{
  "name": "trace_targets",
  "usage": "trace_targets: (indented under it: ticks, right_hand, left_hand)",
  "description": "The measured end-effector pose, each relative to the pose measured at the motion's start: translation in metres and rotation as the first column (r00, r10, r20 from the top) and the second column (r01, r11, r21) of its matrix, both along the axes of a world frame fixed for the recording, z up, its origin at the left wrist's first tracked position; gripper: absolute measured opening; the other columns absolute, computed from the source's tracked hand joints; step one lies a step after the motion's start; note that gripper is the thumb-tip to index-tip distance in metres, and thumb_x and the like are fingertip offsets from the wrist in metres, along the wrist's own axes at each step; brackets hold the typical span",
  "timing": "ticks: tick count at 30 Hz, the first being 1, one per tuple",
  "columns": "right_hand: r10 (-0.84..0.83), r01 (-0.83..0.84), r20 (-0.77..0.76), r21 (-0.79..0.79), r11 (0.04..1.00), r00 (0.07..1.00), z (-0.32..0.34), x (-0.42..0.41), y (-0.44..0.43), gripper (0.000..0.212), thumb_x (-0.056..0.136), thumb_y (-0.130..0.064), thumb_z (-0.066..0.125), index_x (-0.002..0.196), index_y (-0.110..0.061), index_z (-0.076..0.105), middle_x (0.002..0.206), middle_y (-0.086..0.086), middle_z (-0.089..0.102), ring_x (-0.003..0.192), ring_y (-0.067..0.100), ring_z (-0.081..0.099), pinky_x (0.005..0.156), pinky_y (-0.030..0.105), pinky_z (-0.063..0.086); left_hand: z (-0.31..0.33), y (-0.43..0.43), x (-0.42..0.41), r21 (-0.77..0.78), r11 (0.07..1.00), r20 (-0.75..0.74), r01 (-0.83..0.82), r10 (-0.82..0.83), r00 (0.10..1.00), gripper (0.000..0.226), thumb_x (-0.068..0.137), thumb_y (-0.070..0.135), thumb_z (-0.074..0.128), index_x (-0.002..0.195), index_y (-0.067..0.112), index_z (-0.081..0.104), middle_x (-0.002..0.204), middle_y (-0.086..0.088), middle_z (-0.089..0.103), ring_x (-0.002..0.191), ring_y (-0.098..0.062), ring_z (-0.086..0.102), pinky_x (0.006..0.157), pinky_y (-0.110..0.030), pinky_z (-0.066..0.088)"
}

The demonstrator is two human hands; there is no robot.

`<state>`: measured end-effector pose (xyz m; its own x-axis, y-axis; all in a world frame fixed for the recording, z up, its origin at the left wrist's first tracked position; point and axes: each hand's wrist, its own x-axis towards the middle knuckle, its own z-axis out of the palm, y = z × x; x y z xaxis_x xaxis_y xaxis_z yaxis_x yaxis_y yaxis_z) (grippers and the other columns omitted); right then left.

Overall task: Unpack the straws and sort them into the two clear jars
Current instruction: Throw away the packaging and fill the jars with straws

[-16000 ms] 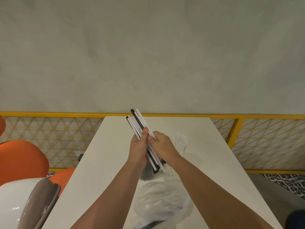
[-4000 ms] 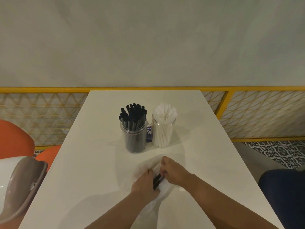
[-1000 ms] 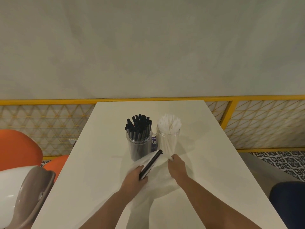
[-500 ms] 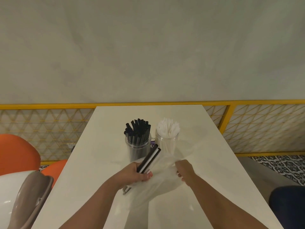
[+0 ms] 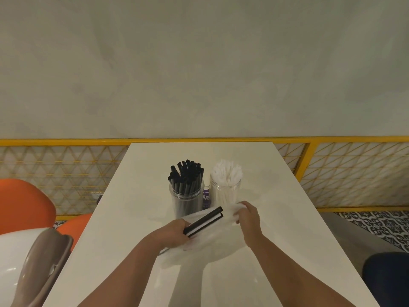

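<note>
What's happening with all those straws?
A person is unpacking straws. The left hand grips a few black and white straws, while the right hand pinches the clear plastic bag under them. On the table, the black-straw jar and the white-straw jar stand nearly full.

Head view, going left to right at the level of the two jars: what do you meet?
In order: orange chair → black-straw jar → purple label → white-straw jar → yellow post.
</note>
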<state>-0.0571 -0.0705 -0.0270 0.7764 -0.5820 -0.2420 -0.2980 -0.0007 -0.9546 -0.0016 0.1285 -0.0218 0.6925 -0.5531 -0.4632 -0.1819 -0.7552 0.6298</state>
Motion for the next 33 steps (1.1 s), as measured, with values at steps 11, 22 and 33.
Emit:
trace_targets:
  ticks: [11,22,33]
  right_hand:
    - [0.279,-0.380,-0.584,-0.056,0.923,0.763,-0.034,-0.007,-0.015,0.016,0.088,-0.012,0.045,0.102,-0.007,0.052,0.071,0.007,0.050,0.050,0.016,0.043,0.040,0.018,0.028]
    - [0.519,-0.461,0.024,-0.424,0.780,0.855,0.070,0.010,0.023,0.025,0.092,-0.017,0.055,0.116,-0.009,0.060,0.100,-0.001,0.055,0.083,0.006,0.058,0.070,0.004,0.042]
    - [0.607,-0.607,0.074,-0.021,0.794,0.792,0.093,0.027,0.037,0.017,0.097,-0.023,0.049,0.084,-0.013,0.052,0.059,0.004,0.043,0.037,0.012,0.038,0.049,0.033,0.040]
  left_hand:
    - [0.013,-0.002,-0.004,-0.603,0.715,-0.244,-0.354,0.257,0.935,0.007,0.087,0.015,0.065,0.085,0.009,0.068,0.074,-0.001,0.067,0.082,-0.005,0.065,0.081,-0.017,0.046]
    - [0.041,-0.023,0.002,-0.713,0.578,-0.362,-0.396,0.180,0.915,0.010,0.090,0.015,0.059,0.096,0.009,0.066,0.077,-0.002,0.067,0.072,-0.013,0.063,0.075,-0.027,0.050]
    - [0.057,-0.034,-0.002,-0.672,0.636,-0.407,-0.380,0.112,0.906,0.015,0.095,0.019,0.052,0.098,0.010,0.065,0.073,-0.001,0.069,0.080,-0.022,0.057,0.090,-0.042,0.048]
